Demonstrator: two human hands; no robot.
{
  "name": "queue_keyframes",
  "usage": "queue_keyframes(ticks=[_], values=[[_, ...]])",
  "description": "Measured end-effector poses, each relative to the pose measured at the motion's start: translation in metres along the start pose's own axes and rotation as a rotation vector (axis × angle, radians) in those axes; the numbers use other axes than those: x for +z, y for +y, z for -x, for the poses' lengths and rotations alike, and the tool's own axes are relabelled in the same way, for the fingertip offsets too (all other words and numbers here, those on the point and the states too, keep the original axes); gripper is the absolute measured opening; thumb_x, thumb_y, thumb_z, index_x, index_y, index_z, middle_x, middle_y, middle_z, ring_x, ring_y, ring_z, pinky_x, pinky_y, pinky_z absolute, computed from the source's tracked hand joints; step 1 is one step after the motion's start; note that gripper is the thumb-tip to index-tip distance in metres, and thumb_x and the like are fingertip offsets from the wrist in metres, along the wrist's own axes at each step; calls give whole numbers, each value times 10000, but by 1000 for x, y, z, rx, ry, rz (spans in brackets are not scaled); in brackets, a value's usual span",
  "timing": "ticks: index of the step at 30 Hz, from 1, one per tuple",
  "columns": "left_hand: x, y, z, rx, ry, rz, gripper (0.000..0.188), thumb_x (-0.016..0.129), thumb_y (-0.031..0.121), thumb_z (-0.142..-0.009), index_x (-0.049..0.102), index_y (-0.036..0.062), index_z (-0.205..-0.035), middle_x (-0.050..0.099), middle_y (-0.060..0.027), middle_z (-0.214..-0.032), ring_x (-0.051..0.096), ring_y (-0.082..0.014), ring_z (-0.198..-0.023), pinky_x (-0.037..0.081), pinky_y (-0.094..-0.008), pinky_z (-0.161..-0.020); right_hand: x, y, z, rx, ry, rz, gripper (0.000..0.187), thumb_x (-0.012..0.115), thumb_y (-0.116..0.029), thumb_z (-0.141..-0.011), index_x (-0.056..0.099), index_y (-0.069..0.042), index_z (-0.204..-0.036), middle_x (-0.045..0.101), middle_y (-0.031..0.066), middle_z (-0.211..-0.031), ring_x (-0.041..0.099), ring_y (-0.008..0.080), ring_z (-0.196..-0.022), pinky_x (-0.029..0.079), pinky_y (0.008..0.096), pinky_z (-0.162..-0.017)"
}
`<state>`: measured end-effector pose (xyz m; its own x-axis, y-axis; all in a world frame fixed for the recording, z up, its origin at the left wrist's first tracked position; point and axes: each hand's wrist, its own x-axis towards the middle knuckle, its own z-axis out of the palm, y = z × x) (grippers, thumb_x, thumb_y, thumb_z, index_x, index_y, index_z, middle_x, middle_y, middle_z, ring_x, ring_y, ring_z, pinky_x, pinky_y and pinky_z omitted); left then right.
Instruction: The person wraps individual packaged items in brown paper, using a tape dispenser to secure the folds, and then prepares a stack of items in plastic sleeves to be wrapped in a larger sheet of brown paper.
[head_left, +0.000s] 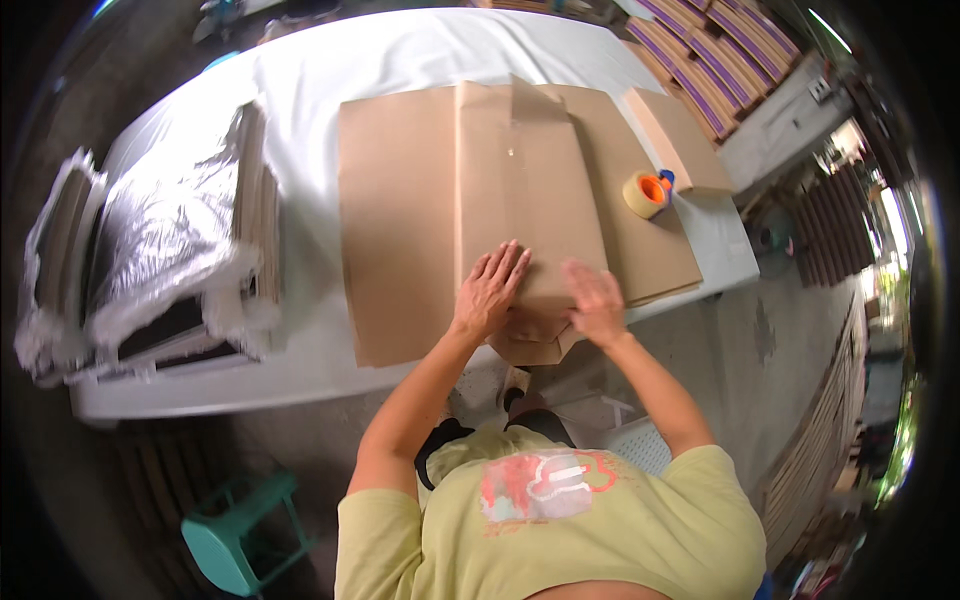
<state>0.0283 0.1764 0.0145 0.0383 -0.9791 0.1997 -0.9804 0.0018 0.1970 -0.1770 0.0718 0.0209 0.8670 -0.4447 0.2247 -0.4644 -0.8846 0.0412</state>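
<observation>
A long brown cardboard box lies in front of me on flat cardboard sheets. Its near end has flaps that hang loose past the table edge, while a flap stands up at the far end. My left hand rests on the box's near left part, palm down with fingers stretched out. At the near right corner, my right hand touches the box with its fingers extended and slightly blurred. A tape roll in a dispenser, with an orange core and blue part, sits on the sheets to the right.
A white-covered table carries everything. On its left lie plastic-wrapped stacks of panels or frames. A closed cardboard box lies at the right edge. Below left stands a green stool. Stacked cartons fill the back right.
</observation>
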Motion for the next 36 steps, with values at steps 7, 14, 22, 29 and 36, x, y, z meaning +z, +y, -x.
queue_keyframes(ticks=[7,14,22,29,36], values=[[19,-2,0,61,124,-154,875,717,260,-681,253,198,-1420,244,-120,-1462,269,-281,-1339,252,-423,-1082,-10,27,37,235,-43,-257,785,712,-173,-663,369,-260,-1364,337,-44,-1435,356,178,-1279,297,476,-992],[11,5,-7,79,42,-42,846,715,307,-667,304,163,-1393,276,-162,-1431,309,-323,-1307,285,-461,-1043,21,-2,71,-88,49,33,723,663,-408,-619,431,-345,-1300,311,-30,-1452,207,236,-1360,112,580,-1039],[3,-2,-14,142,3,-68,870,748,409,-612,364,132,-1342,316,-197,-1382,371,-344,-1242,348,-450,-954,38,0,49,-153,256,-45,152,634,-204,-692,632,-309,-802,401,16,-1402,300,258,-1333,133,560,-1011],[13,-12,-19,190,25,-267,874,743,428,-620,356,152,-1353,320,-158,-1386,402,-303,-1210,364,-415,-950,17,8,15,-209,309,-156,71,613,-140,-715,605,-175,-776,551,17,-1252,475,213,-1211,306,519,-932],[-32,-75,-5,456,-356,268,851,667,384,-703,247,201,-1421,159,-113,-1498,236,-319,-1349,307,-398,-1045,40,22,15,-88,230,-394,226,656,-86,-630,618,-155,-841,586,16,-1212,508,135,-1176,311,527,-947]])
